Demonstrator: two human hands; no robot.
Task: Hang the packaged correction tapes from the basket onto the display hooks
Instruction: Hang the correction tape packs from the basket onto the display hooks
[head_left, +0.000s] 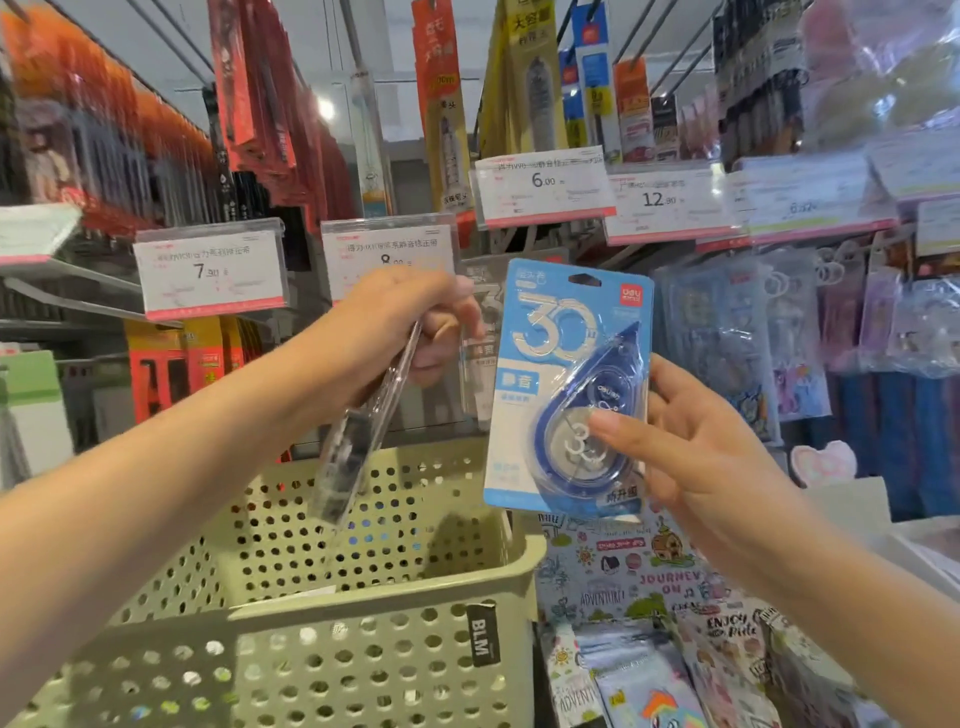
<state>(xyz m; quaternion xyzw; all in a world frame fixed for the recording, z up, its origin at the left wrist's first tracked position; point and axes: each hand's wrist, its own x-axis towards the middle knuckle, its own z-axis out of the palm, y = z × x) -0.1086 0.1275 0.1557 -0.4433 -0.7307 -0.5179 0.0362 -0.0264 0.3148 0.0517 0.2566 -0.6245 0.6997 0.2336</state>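
Observation:
My right hand (696, 457) grips a blue packaged correction tape (561, 374) by its lower right side, face toward me, its hang hole at the top. My left hand (410, 322) is closed on the top of a clear pack with a dark correction tape (358, 431), seen edge-on and hanging down over the basket. The olive perforated basket (395, 613) stands below both hands. More grey correction tape packs (480, 338) hang on a display hook just behind my left hand, under the price tag (387, 257) reading 8.
Price tags (210, 273) line the hook rows ahead. Red and orange packs (156, 364) hang left, clear pastel packs (727, 332) right. Printed pouches (639, 597) lie on the shelf right of the basket.

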